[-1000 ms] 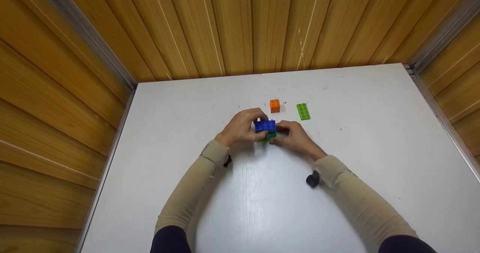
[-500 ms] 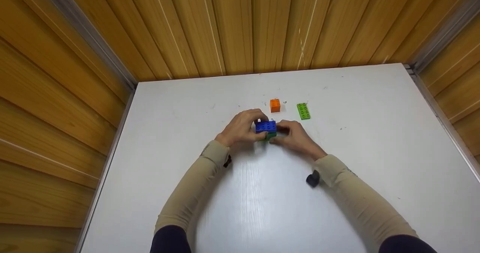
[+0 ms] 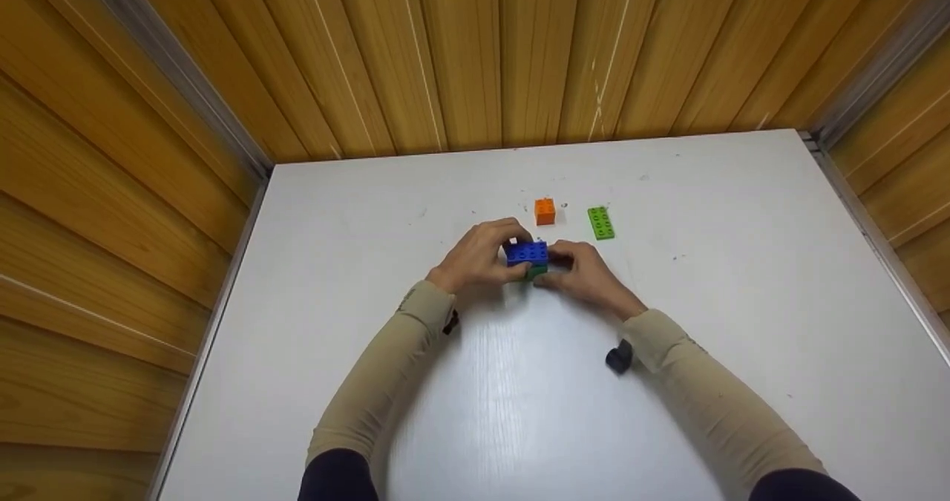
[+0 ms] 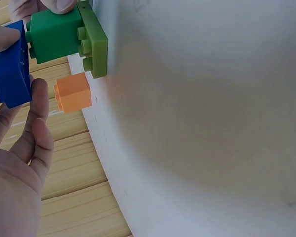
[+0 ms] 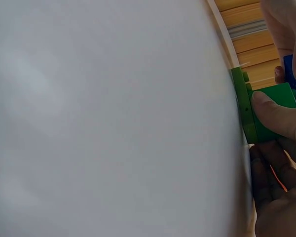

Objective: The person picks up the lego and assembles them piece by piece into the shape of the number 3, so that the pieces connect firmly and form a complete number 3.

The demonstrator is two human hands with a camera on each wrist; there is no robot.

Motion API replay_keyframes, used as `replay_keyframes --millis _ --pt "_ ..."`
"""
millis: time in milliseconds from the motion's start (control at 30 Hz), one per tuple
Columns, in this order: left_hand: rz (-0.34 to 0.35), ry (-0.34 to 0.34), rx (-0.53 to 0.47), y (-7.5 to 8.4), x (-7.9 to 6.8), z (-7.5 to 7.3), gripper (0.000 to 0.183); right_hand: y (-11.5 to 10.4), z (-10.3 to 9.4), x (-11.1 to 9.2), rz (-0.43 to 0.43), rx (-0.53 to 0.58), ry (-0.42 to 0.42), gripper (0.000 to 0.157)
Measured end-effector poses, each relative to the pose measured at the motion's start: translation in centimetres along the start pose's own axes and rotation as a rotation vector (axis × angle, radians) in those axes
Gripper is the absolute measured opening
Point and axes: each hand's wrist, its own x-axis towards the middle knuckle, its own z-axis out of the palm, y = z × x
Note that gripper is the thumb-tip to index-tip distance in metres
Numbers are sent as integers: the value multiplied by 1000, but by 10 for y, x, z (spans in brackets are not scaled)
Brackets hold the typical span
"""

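Note:
My left hand [image 3: 479,254] pinches a blue building brick [image 3: 527,253] between thumb and fingers, studs up. Directly below it is a green brick [image 4: 54,35], seated on a light green flat brick [image 4: 95,42] that lies on the table. In the left wrist view the blue brick is tilted against the green one's studs, and a gap shows along part of the joint. My right hand [image 3: 590,272] grips the green brick from the right, its thumb [image 5: 269,108] on the near side. From the head view, the blue brick hides most of the green one.
An orange brick [image 3: 545,211] stands on the white table [image 3: 356,219] just beyond the hands. To its right lies another light green flat brick [image 3: 601,223]. Wood-panelled walls [image 3: 460,56] border the table at the back and sides. A black device [image 3: 619,356] sits at the right wrist.

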Motion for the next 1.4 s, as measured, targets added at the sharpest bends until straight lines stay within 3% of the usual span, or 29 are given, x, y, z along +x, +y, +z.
replay_keyframes --millis 700,1400 --pt "4 -16 8 -1 -1 2 35 2 1 -1 -28 -2 9 31" --pt "19 -20 -53 -4 0 4 35 1 0 -1 -20 -6 10 29"
